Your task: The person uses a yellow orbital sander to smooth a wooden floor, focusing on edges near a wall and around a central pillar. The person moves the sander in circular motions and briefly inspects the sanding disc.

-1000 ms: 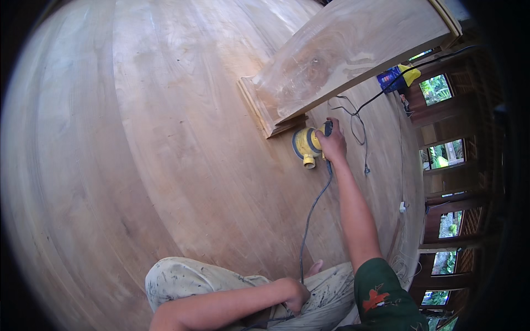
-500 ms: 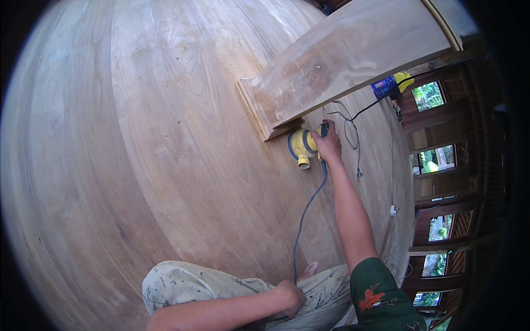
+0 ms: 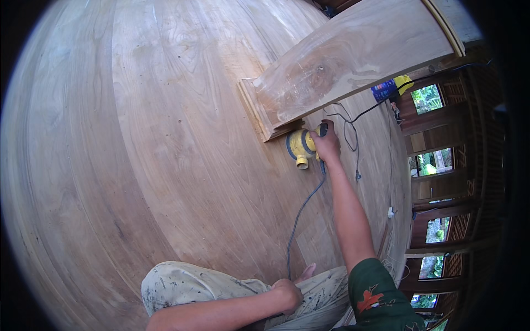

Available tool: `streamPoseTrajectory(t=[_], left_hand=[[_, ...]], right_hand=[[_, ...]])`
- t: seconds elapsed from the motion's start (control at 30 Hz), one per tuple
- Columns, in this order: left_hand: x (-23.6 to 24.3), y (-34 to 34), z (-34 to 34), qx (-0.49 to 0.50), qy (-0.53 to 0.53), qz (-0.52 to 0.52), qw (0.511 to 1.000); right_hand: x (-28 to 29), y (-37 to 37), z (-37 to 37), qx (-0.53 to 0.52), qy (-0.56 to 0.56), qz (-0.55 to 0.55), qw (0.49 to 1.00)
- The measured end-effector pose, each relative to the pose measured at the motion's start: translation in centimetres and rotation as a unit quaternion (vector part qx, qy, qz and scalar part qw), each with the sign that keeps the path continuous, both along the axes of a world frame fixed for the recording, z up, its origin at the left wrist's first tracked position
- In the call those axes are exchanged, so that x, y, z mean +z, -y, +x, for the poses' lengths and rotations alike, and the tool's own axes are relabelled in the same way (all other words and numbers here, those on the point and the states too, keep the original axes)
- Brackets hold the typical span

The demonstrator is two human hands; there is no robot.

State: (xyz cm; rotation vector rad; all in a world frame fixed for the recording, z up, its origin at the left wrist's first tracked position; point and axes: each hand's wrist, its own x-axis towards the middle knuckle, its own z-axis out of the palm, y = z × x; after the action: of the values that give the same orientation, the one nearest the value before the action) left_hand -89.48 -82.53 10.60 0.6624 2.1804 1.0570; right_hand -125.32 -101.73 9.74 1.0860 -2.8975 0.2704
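My right hand (image 3: 327,142) is wrapped round the grip of a yellow-and-black electric sander (image 3: 301,146). The sander is tilted on its side, its round pad turned left, close to the moulded foot (image 3: 265,124) of a broad wooden board (image 3: 326,71). Whether the pad touches the wood, I cannot tell. A dark power cord (image 3: 296,220) runs from the sander down to my left hand (image 3: 287,296). That hand is closed over my lap at the cord's end, its fingers partly hidden.
Wide plank flooring (image 3: 165,165) spreads to the left. Behind the board stand a blue-and-yellow container (image 3: 385,90) and a second black cord with a plug (image 3: 358,176). A small white connector (image 3: 391,212) lies further right, before dark timber walling with window openings (image 3: 434,163).
The sander has shifted very slightly left with my right hand. My left hand and the lower cord have also moved a little left.
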Motion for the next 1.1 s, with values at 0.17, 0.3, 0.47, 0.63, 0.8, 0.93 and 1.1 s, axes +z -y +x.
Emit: streamPoseTrajectory(t=[0.17, 0.3, 0.47, 0.63, 0.8, 0.93, 1.1], left_hand=[[-0.7, -0.5, -0.2, 0.001, -0.005, 0.012, 1.000], [-1.0, -0.8, -0.3, 0.012, -0.010, 0.004, 1.000], [-0.9, -0.9, -0.4, 0.001, 0.007, 0.000, 1.000], [-1.1, -1.1, -0.6, -0.007, 0.002, 0.002, 1.000], [-1.1, -1.0, -0.6, -0.005, 0.002, 0.002, 1.000], [-1.0, -0.9, -0.6, -0.002, 0.002, 0.003, 1.000], [-1.0, -0.9, -0.6, 0.002, 0.000, -0.001, 1.000]], right_hand=[[-0.1, -0.2, 0.6, -0.028, -0.017, 0.000, 0.999], [0.0, -0.4, 0.5, -0.046, -0.019, -0.006, 0.999], [-0.2, -0.4, -0.2, -0.045, -0.031, -0.006, 0.999], [-0.1, 0.0, -0.7, -0.039, -0.009, 0.000, 0.999], [0.0, 0.4, -0.2, -0.035, -0.027, -0.006, 0.999], [-0.1, 0.2, -0.1, -0.028, -0.028, -0.005, 0.999], [-0.4, -0.4, -0.6, -0.053, -0.030, -0.008, 0.998]])
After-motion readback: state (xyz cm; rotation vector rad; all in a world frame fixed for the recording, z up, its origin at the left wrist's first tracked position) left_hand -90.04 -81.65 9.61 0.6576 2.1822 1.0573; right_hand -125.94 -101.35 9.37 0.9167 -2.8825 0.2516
